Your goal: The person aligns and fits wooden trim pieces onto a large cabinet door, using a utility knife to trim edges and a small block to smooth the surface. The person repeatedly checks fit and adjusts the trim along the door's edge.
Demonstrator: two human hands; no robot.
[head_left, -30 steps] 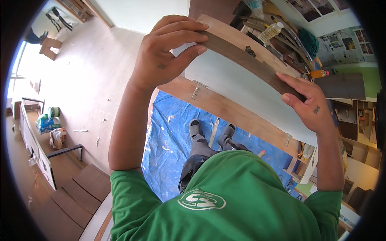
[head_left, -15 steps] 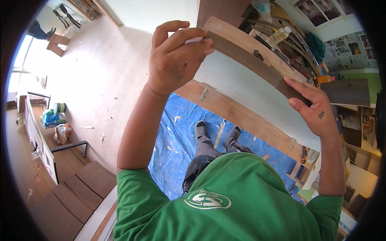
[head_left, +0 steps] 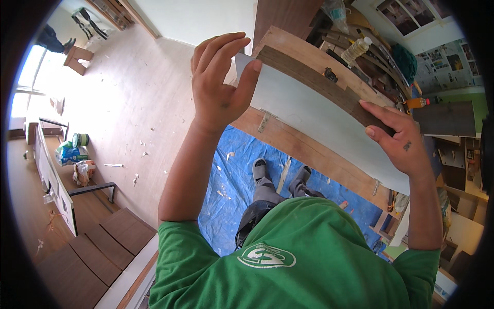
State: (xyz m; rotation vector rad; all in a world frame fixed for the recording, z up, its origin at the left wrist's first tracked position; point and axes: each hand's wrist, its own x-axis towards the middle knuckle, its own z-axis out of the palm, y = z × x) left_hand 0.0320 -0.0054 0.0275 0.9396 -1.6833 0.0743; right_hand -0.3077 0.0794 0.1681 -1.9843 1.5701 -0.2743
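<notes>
A long brown wood-grain strip [head_left: 303, 73] lies along the far edge of a pale grey-white panel [head_left: 309, 110]. At the strip's left end is my left hand [head_left: 221, 85], open, its fingers stretched up and its thumb apart beside the strip's end. My right hand [head_left: 395, 135] grips the right part of the strip, fingers over the top and thumb on the near side. The panel rests on a wooden bench [head_left: 314, 154]; a metal hinge-like fitting [head_left: 263, 121] shows at its near edge.
Beyond the strip stand a clear bottle [head_left: 356, 50] and a small black object [head_left: 330, 75]. A blue tarp [head_left: 231, 170] covers the floor under my feet. Brown boards [head_left: 98, 252] lie at the lower left. An orange bottle [head_left: 417, 102] stands at the right.
My left hand has let go of the strip's left end and its fingers have straightened upward. My right hand stays on the strip.
</notes>
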